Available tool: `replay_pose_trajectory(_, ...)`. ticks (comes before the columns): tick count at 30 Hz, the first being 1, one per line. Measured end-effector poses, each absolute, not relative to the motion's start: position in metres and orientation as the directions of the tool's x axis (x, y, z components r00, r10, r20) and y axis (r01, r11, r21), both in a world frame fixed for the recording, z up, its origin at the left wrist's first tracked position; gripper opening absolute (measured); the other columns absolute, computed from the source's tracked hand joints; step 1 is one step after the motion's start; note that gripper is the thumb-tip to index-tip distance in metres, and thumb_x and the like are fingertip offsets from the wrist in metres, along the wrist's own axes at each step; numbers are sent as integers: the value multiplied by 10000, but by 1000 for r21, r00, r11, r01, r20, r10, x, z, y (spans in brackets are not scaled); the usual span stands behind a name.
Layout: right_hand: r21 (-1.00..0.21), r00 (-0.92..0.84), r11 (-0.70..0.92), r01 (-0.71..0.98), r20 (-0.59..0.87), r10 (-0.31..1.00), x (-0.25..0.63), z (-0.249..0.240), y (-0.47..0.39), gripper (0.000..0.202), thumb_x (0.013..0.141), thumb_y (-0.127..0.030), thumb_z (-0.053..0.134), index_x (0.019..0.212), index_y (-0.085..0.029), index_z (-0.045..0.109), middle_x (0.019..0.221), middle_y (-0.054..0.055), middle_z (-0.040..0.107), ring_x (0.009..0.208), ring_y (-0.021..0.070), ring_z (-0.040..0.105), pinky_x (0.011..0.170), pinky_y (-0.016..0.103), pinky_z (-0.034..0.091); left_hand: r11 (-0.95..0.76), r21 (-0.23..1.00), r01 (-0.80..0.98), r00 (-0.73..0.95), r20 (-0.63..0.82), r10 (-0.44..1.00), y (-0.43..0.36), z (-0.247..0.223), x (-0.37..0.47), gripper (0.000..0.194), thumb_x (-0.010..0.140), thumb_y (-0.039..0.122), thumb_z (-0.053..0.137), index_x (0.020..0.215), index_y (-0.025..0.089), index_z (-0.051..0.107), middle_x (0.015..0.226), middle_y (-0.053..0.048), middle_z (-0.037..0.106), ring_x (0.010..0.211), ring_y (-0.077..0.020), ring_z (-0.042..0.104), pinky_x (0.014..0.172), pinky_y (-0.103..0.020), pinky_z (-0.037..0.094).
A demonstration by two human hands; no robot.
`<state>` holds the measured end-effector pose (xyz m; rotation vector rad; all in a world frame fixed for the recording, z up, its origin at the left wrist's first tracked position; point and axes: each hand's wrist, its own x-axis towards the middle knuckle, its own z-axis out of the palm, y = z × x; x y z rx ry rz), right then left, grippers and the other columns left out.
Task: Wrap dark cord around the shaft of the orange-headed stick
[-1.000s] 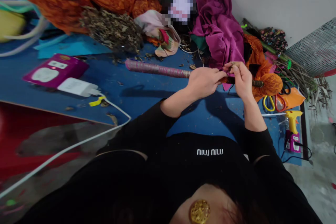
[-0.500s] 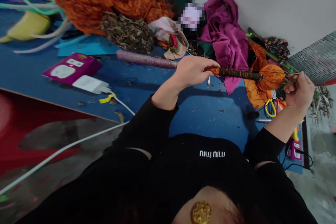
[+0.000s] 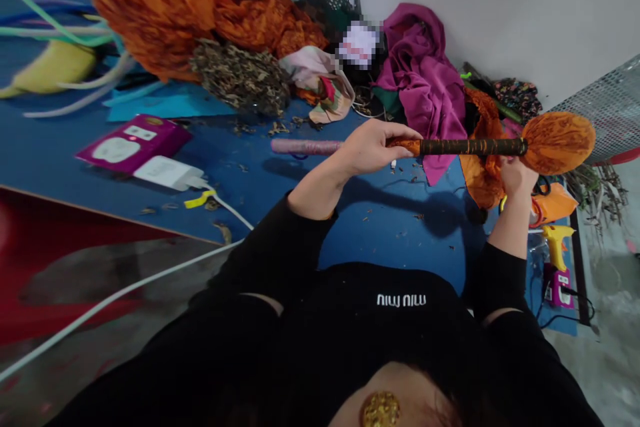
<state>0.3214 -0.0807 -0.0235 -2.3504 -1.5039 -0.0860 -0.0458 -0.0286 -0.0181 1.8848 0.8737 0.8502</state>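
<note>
My left hand (image 3: 367, 147) is closed around a long stick (image 3: 470, 147), held level above the table. Pinkish-purple wrapping covers its left end, and dark cord with orange showing through binds its right part. A round head covered in orange cloth (image 3: 560, 142) sits at the right end. My right hand (image 3: 517, 173) is just below the bound neck, close under the head. Its fingers look curled, but the stick hides much of them and no thread can be made out there. Behind the stick lies magenta cloth (image 3: 425, 80), with orange cloth (image 3: 477, 177) beside it.
Crumpled orange fabric (image 3: 200, 7) and dried plant matter (image 3: 243, 77) lie at the back left. A purple power strip (image 3: 135, 147) with a white charger (image 3: 170, 172) stands at left. A yellow glue gun (image 3: 557, 247) is near the right edge. A white cable (image 3: 125, 297) crosses the table edge.
The stick has shifted right, its orange head now further out. My right hand, which was pulling a thin dark thread taut beyond the head, has moved left and beneath the neck.
</note>
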Motion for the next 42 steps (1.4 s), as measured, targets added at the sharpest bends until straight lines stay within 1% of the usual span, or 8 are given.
replay_pose_trajectory(3, -512, 319, -163, 844, 233, 919, 280, -27, -73, 181, 945, -336, 690, 904, -169, 748, 1050, 113, 789, 1106, 262, 711, 1098, 477, 545, -374, 899, 227, 476, 232, 848, -32, -18, -40, 430, 798, 287, 682, 1179, 170, 841, 1084, -75, 848, 952, -226, 769, 889, -342, 572)
replay_pose_trajectory(8, -941, 18, 206, 268, 219, 976, 193, -39, -74, 461, 809, -676, 755, 927, -230, 744, 925, 23, 788, 987, 187, 727, 973, 354, 601, -381, 886, 265, 437, 241, 866, -32, -19, -35, 435, 809, 282, 685, 1206, 188, 837, 1114, -70, 848, 999, -239, 772, 950, -363, 575)
replay_pose_trajectory(13, -897, -39, 239, 372, 242, 970, 152, -29, -99, 427, 944, -632, 648, 813, -228, 699, 698, -12, 676, 674, 129, 630, 695, 289, 545, -383, 862, 332, 393, 243, 887, -28, -22, -33, 429, 832, 275, 685, 1228, 198, 830, 1141, -78, 850, 1045, -253, 772, 982, -375, 569)
replay_pose_trajectory(18, -723, 22, 533, 439, 602, 798, 148, -18, -112, 341, 1014, -525, 607, 831, -259, 717, 1009, 63, 718, 1098, 214, 712, 1027, 427, 584, -370, 859, 353, 380, 230, 896, -28, -22, -30, 419, 843, 253, 690, 1238, 209, 823, 1160, -65, 850, 1052, -245, 775, 983, -361, 572)
replay_pose_trajectory(22, -879, 58, 467, 95, 473, 879, 143, -27, -106, 429, 976, -648, 605, 795, -259, 608, 689, -29, 586, 646, 140, 638, 808, 379, 616, -359, 831, 424, 407, 179, 896, -38, -15, -22, 403, 879, 233, 686, 1262, 230, 810, 1221, -61, 841, 1109, -252, 778, 966, -356, 573)
replay_pose_trajectory(26, -949, 288, 316, 13, 306, 907, 137, -26, -105, 488, 873, -685, 701, 743, -251, 520, 582, -81, 405, 466, 67, 308, 472, 250, 302, -326, 760, 562, 379, 114, 918, -49, -9, -12, 412, 911, 250, 685, 1310, 269, 786, 1244, -54, 834, 1176, -287, 768, 987, -398, 560)
replay_pose_trajectory(38, -938, 380, 326, 117, 346, 858, 121, -16, -128, 438, 957, -610, 652, 750, -241, 540, 634, -60, 408, 523, 73, 298, 501, 269, 267, -331, 742, 583, 364, 126, 923, -56, -15, -5, 387, 932, 262, 625, 1278, 276, 797, 1157, -44, 851, 1103, -278, 779, 932, -380, 568)
replay_pose_trajectory(42, -904, 311, 411, 116, 426, 850, 127, -13, -125, 342, 1009, -517, 617, 795, -251, 608, 664, -45, 489, 573, 91, 465, 573, 267, 422, -391, 653, 649, 391, 154, 907, -57, -12, -8, 398, 958, 275, 596, 1310, 255, 783, 1205, -69, 841, 1152, -304, 773, 940, -396, 560)
